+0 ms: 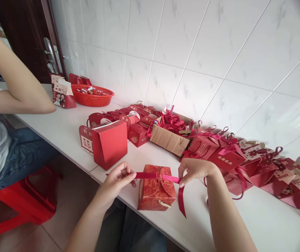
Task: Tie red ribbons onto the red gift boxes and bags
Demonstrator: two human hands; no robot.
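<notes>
Bare right forearm (pixel 227 210), foremost. At six o'clock, upright on table (pixel 198 217): patterned red box (pixel 153 197), ribbon (pixel 147 175) pinched in left hand (pixel 118 177) at nine o'clock, right hand (pixel 195 170) at two. Best drawn level, evenly, untwisted, without buckling flaps (pixel 168 187). Mottled orange-red finish, pale cord (pixel 165 203) on near face. Beyond, toward one o'clock: ribbon-filled carton (pixel 169 140).

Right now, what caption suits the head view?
Left hand and right hand hold red ribbon across a patterned red box.
</notes>
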